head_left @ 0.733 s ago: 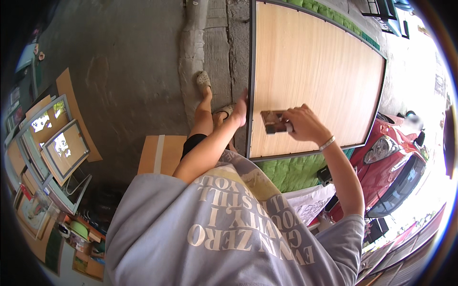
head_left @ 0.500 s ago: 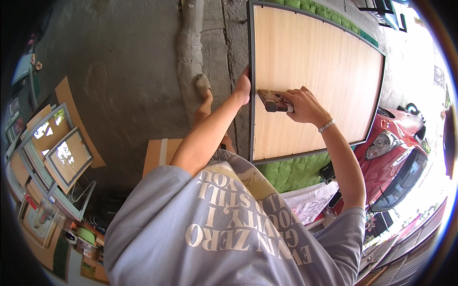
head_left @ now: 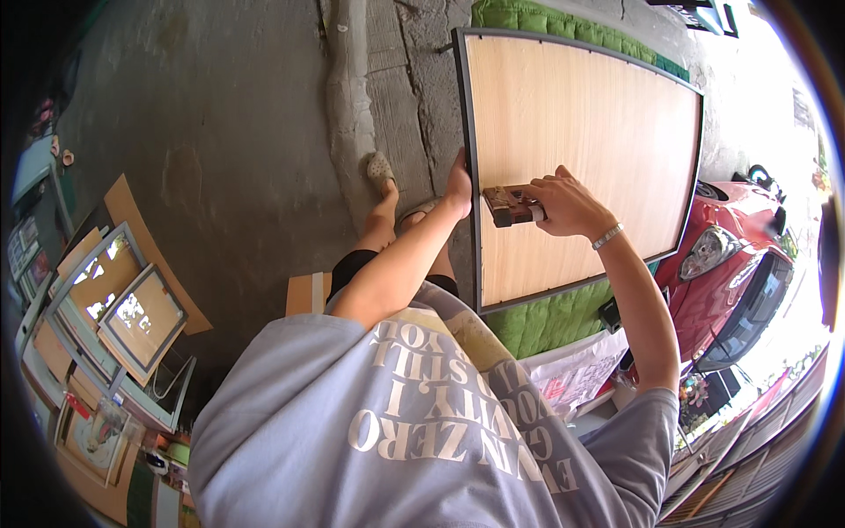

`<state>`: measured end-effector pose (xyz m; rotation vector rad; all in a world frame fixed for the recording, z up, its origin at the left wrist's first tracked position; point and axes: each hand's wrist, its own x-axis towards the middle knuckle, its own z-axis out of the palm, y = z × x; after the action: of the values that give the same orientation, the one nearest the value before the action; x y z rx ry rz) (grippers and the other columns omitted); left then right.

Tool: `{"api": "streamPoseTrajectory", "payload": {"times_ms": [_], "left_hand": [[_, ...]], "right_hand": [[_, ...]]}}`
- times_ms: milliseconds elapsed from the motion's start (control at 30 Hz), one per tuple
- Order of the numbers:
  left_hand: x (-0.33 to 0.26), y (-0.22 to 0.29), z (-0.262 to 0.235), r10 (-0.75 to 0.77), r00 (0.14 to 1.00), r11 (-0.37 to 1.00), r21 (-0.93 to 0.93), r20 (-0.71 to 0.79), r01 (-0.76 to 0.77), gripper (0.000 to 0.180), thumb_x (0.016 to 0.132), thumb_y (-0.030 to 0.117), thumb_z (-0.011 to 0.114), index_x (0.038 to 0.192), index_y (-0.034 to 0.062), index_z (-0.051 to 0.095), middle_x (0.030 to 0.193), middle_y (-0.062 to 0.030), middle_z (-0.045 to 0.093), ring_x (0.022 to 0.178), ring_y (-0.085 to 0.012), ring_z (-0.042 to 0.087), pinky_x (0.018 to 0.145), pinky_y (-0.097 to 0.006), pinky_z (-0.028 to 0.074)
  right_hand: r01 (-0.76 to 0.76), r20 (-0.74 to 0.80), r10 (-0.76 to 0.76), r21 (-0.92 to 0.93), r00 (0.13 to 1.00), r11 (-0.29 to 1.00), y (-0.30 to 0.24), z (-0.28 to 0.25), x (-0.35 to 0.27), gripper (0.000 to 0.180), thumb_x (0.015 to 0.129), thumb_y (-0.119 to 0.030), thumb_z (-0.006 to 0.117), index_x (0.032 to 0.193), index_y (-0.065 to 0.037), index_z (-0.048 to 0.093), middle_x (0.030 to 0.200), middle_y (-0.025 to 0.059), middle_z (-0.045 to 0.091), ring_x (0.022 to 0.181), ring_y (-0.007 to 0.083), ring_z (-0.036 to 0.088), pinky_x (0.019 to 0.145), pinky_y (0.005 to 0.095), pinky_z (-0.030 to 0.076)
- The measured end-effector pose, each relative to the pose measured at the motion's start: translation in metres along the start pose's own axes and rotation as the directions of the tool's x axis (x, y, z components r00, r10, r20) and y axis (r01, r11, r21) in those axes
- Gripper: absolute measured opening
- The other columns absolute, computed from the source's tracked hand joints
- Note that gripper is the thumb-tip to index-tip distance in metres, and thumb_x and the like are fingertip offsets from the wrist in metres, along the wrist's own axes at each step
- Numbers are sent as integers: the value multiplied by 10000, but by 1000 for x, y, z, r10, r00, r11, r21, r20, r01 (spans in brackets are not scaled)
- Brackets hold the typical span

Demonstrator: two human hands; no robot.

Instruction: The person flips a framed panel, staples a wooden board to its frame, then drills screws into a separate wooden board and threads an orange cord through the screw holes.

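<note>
A large framed panel lies in front of me, with a pale wood-grain board (head_left: 590, 114) inside a thin dark frame (head_left: 478, 264). My left hand (head_left: 459, 187) is closed around the frame's left side, its fingers partly hidden by the edge. In my right hand (head_left: 570, 204) is a brown staple gun (head_left: 510, 208), gripped by its handle. The tool rests over the board, its front end close to the inside of the left frame side, opposite my left hand. Small dark tabs dot the frame's inner edge along the far side.
Green quilted padding (head_left: 550, 327) lies under the panel. At right stands a red car (head_left: 717, 255). Several frames and boards (head_left: 145, 321) lean in a stack at lower left, and a cardboard box (head_left: 306, 295) sits beside my legs. Concrete floor (head_left: 211, 141) stretches to the left.
The view has shifted slightly, and more of my legs shows. Both hands keep their grips, and the staple gun stays near the same stretch of the left frame side.
</note>
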<state>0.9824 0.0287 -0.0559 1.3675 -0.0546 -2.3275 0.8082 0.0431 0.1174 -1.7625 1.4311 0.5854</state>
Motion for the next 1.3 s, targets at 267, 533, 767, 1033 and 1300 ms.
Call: {"api": "streamPoseTrajectory", "payload": {"times_ms": [267,533,767,1033,1300], "left_hand": [[24,66,30,-20,1000,999,29,17,19,782,1098,594,247,1571,-22,342,1603,-158,423,1431,-297,438,1212,-420,287],[62,83,49,14,992,999,-27,-128,-17,485,1057,335,331,1272,-9,596,1318,-142,624,1241,-251,538,1105,-400,362],[48,90,55,77,981,996,67,-179,-66,424,1031,354,395,1189,45,639,1170,-80,650,1128,-211,592,1019,-378,436],[67,148,70,13,979,999,38,-206,-6,512,954,405,553,1270,8,620,1322,-135,592,1231,-238,548,1070,-382,416],[79,220,124,47,886,979,197,-462,51,687,876,455,711,1351,-30,601,1474,-191,534,1334,-265,503,1121,-385,397]], "right_hand": [[7,-181,-1,35,983,999,26,-51,32,353,763,-77,680,1112,-115,725,906,55,717,863,246,675,928,377,435],[-59,-97,53,-59,994,997,23,-69,69,468,714,-167,701,1175,-225,760,822,73,726,842,261,690,956,402,438],[103,-145,-100,14,984,995,36,-89,62,369,786,-207,688,1151,-182,734,891,84,729,907,278,697,927,424,459],[89,-234,-73,62,970,994,91,-156,93,470,769,-142,686,1239,-137,679,936,89,727,896,312,688,930,460,461],[89,-186,-81,36,979,995,77,-177,137,328,767,-229,640,1060,-166,773,1009,147,764,1006,331,721,1110,616,364]]}}
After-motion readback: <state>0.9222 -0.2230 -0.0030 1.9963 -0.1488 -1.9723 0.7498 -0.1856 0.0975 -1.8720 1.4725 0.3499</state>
